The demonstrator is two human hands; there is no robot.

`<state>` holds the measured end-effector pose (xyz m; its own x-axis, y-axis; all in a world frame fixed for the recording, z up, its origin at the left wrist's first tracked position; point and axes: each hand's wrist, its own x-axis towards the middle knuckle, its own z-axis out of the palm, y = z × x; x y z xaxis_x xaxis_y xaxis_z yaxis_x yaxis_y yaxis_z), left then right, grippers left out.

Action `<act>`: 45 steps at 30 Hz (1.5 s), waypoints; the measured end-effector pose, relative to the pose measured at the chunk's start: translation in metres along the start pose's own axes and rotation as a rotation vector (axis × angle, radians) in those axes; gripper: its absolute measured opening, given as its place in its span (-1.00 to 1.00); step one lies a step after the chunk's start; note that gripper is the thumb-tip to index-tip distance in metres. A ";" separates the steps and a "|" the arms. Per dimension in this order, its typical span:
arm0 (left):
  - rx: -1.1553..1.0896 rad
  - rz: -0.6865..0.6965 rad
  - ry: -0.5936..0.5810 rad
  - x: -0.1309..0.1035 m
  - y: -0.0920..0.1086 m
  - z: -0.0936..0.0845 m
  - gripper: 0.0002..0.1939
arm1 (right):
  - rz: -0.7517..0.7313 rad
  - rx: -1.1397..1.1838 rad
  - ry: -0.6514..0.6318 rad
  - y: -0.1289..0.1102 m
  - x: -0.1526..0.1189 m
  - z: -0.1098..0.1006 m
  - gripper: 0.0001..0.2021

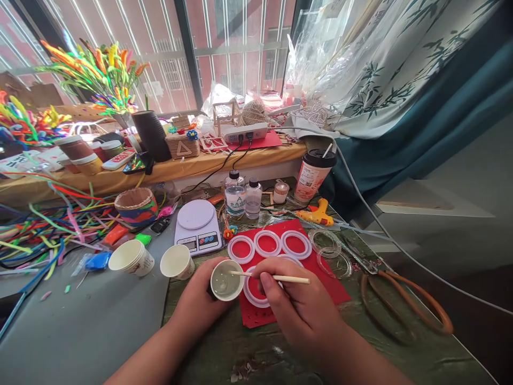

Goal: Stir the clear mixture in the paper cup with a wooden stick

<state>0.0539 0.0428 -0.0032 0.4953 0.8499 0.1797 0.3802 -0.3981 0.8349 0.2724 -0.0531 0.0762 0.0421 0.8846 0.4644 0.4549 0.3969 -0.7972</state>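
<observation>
My left hand (200,293) is wrapped round a paper cup (226,293) that holds a clear, bubbly liquid. Between the fingers of my right hand (298,299) is a thin wooden stick (294,279), its far end inside the cup. Several white ring molds (241,249) lie on a red sheet (334,286), partly hidden behind my right hand. Left of the held cup stands another paper cup (177,262), with a purple-white scale (197,227) behind it. Two clear bottles with black caps, one larger (234,199) and one smaller (253,200), stand behind the sheet.
Scissors (420,305) with orange-brown handles lie at the right, near clear rings (331,248) and a yellow glue gun (316,213). A drink cup (312,175) stands at the back. Stacked paper cups (131,258), blue clay (97,261) and colorful pipe cleaners (36,230) are at the left.
</observation>
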 end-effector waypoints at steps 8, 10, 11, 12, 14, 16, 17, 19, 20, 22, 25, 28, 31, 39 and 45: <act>-0.024 -0.030 -0.021 0.001 0.004 -0.001 -0.52 | 0.014 0.005 -0.031 0.001 0.001 -0.001 -0.75; -0.025 -0.031 -0.027 0.000 0.003 -0.001 -0.52 | 0.022 0.000 -0.001 0.001 0.001 0.000 -0.76; -0.023 -0.030 -0.031 0.000 0.002 -0.001 -0.52 | 0.027 0.000 0.017 0.001 0.001 0.000 -0.77; -0.020 -0.028 -0.033 0.000 0.002 -0.001 -0.52 | 0.031 0.010 0.020 0.001 0.001 0.000 -0.77; -0.013 -0.021 -0.035 -0.001 0.001 -0.001 -0.54 | 0.041 0.044 -0.017 0.002 0.001 0.001 -0.76; -0.005 -0.003 -0.030 -0.001 0.001 -0.001 -0.55 | 0.046 0.050 -0.014 0.003 0.001 0.001 -0.75; -0.001 0.007 -0.027 -0.001 0.001 -0.001 -0.55 | 0.050 0.049 0.010 0.004 0.001 0.001 -0.76; 0.005 0.018 -0.021 -0.002 0.000 -0.001 -0.55 | 0.062 0.065 0.013 0.004 0.000 0.002 -0.76; 0.007 0.021 -0.020 -0.002 0.000 -0.001 -0.55 | 0.068 0.075 -0.002 0.004 0.000 0.002 -0.75; 0.013 0.025 -0.021 -0.002 0.000 -0.001 -0.55 | 0.071 0.066 -0.005 0.003 -0.001 0.002 -0.74; 0.015 0.030 -0.029 -0.002 0.000 -0.001 -0.55 | 0.068 0.050 0.006 0.002 -0.001 0.003 -0.74; 0.017 0.031 -0.032 -0.002 -0.001 -0.001 -0.57 | 0.051 0.041 0.002 0.002 -0.001 0.003 -0.75; 0.018 0.030 -0.030 -0.001 -0.001 -0.001 -0.56 | 0.037 0.042 0.013 0.002 -0.001 0.003 -0.76; 0.019 0.035 -0.048 -0.001 -0.001 -0.001 -0.55 | 0.061 0.032 -0.011 0.001 -0.001 0.002 -0.72; 0.020 0.036 -0.047 -0.001 -0.003 -0.001 -0.54 | 0.090 0.071 -0.032 0.001 0.000 0.002 -0.73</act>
<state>0.0518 0.0435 -0.0050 0.5449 0.8180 0.1845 0.3764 -0.4352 0.8179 0.2715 -0.0523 0.0748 0.0510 0.9243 0.3783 0.3867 0.3310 -0.8608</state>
